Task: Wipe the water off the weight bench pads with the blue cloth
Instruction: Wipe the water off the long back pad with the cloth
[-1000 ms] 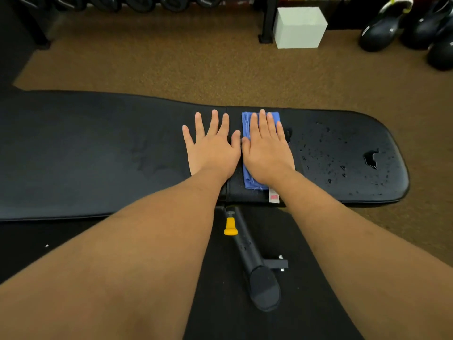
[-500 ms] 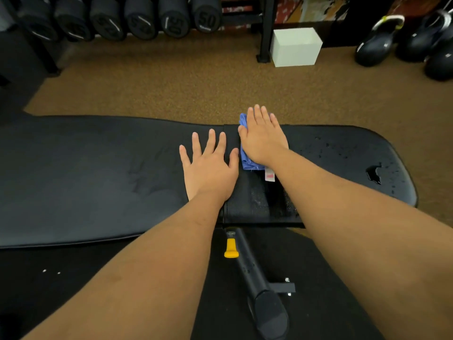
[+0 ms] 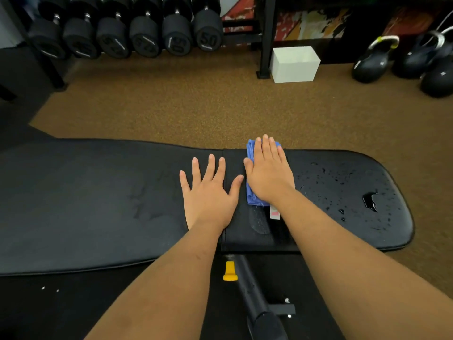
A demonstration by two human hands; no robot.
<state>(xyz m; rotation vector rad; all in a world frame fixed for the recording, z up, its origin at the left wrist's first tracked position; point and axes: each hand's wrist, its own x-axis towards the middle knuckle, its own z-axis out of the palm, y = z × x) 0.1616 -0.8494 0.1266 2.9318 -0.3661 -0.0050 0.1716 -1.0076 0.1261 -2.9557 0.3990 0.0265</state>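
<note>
The black weight bench lies across the view, with a long back pad (image 3: pixel 85 200) on the left and a shorter seat pad (image 3: pixel 355 192) on the right. My right hand (image 3: pixel 268 171) presses flat on the folded blue cloth (image 3: pixel 252 200) at the left end of the seat pad, near its far edge. The cloth's white tag (image 3: pixel 275 213) sticks out toward me. My left hand (image 3: pixel 209 193) rests flat, fingers spread, on the back pad beside the gap. Water drops and a small puddle (image 3: pixel 370 200) cover the right part of the seat pad.
A yellow knob (image 3: pixel 230 271) and the black frame tube (image 3: pixel 255 298) lie below the bench. On the brown floor beyond stand a white box (image 3: pixel 294 65), a rack of dumbbells (image 3: pixel 147 33) at the far left and kettlebells (image 3: pixel 375 60) at the far right.
My right hand has pushed the blue cloth away from me to the far edge of the seat pad. A damp streak shows where it was. My left hand has stayed flat in place.
</note>
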